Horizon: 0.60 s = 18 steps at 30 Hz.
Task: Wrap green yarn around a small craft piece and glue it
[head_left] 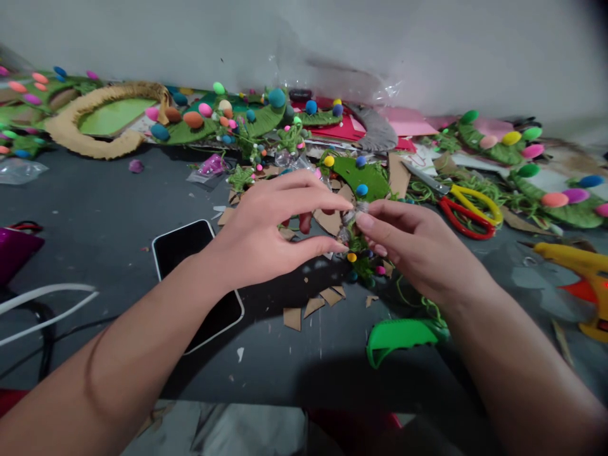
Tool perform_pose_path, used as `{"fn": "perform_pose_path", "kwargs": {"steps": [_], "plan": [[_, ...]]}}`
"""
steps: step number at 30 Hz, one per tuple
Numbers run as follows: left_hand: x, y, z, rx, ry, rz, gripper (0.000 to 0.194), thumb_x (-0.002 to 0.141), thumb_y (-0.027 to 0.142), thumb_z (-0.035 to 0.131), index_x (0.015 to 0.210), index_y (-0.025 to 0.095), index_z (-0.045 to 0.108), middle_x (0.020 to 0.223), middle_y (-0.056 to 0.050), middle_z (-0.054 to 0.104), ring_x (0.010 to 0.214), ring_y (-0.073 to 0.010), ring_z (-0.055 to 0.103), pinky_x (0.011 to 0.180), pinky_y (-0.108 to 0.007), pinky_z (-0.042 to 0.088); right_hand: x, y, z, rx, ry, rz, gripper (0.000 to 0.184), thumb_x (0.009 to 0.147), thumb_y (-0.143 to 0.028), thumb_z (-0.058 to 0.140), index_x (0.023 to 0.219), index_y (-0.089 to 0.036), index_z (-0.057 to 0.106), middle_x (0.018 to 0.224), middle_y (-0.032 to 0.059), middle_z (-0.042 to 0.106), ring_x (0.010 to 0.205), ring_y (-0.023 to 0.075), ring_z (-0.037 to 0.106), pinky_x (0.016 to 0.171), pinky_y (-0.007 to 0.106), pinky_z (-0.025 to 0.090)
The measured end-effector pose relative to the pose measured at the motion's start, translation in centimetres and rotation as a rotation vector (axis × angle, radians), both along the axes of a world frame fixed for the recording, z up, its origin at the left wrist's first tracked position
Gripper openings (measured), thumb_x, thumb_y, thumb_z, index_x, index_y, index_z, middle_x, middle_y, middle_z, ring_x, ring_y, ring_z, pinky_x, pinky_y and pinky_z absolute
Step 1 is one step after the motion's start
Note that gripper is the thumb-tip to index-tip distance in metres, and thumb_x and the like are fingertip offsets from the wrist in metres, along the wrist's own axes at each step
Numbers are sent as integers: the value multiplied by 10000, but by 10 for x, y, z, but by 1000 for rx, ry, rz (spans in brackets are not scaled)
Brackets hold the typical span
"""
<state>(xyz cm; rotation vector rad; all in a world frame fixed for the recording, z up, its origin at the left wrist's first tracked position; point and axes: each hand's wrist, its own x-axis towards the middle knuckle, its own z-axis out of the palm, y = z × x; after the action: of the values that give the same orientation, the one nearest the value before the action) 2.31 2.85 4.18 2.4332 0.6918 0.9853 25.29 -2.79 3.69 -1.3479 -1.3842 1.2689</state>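
Note:
Between my hands is a small ornament [349,223] wrapped in grey and green yarn, its lower part hidden among other things. My right hand [403,244] pinches it between thumb and forefinger. My left hand [280,225] curves in a C from the other side, with thumb and index tips at the ornament's lower and upper ends. Around it are green yarn pieces with tiny coloured pompoms, including a yellow pompom [351,257] just below. A green felt-like piece [363,177] lies behind my fingertips.
Scissors [470,206] with red and yellow handles and a yellow glue gun [574,259] lie at right. A green cutter [403,335] lies in front, near cardboard scraps [292,318]. A phone [213,323] is under my left forearm. Pompom-trimmed wreath pieces and a tan ring [95,142] line the wall.

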Motion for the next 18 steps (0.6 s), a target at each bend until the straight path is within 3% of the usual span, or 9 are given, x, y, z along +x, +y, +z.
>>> {"fn": "perform_pose_path", "kwargs": {"steps": [9, 18], "plan": [[1, 0, -2, -18, -11, -15, 268, 886, 390, 785, 1144, 330, 746, 1103, -34, 728, 875, -191, 656, 760, -357, 529, 2, -1, -3, -96, 105, -1, 389, 822, -558, 835, 882, -203, 688, 717, -21, 499, 595, 80, 388, 484, 226, 275], [1, 0, -3, -2, -19, 42, 284, 850, 375, 820, 1113, 306, 735, 1086, -22, 718, 739, -147, 582, 707, -330, 522, 6, 1, 1, -118, 121, 21, 416, 835, -616, 802, 877, -211, 720, 793, 16, 569, 646, 98, 440, 528, 250, 323]]}}
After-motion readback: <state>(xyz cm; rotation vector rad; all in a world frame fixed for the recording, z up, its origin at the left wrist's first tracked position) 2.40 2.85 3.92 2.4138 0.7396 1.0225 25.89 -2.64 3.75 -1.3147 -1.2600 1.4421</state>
